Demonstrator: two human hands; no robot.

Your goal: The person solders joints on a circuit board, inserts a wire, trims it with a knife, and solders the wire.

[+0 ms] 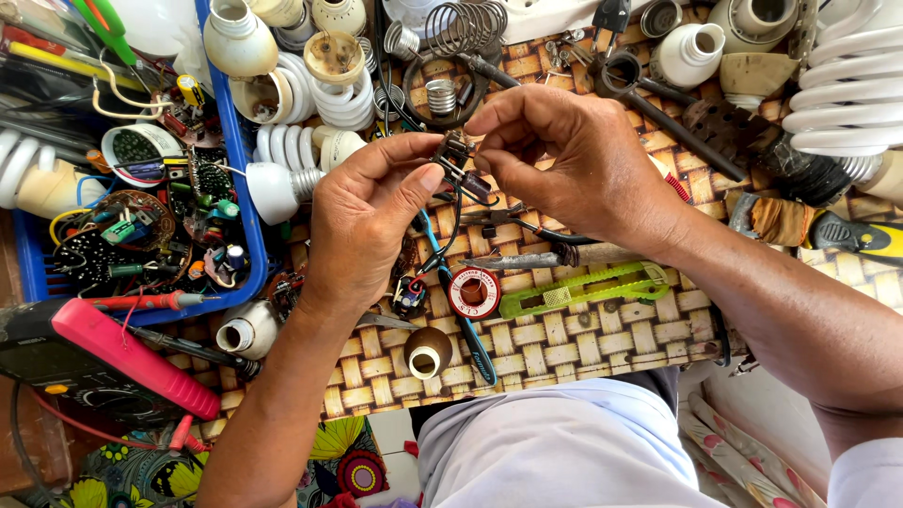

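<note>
Item held: small dark electronic component (455, 152) with trailing wires, pinched from both sides above the woven mat (583, 329).
Left hand (362, 221): thumb and forefinger closed on its lower left edge.
Right hand (574, 160): fingertips closed on its upper right.
Below: solder spool (473, 293), green utility knife (583, 288).
Left: blue tray (246, 188) of circuit boards, lamp bases.

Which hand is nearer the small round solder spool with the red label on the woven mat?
Left. The left hand sits just up and left of the solder spool, its wrist almost level with it. The right hand is higher and farther, above the green utility knife.
</note>
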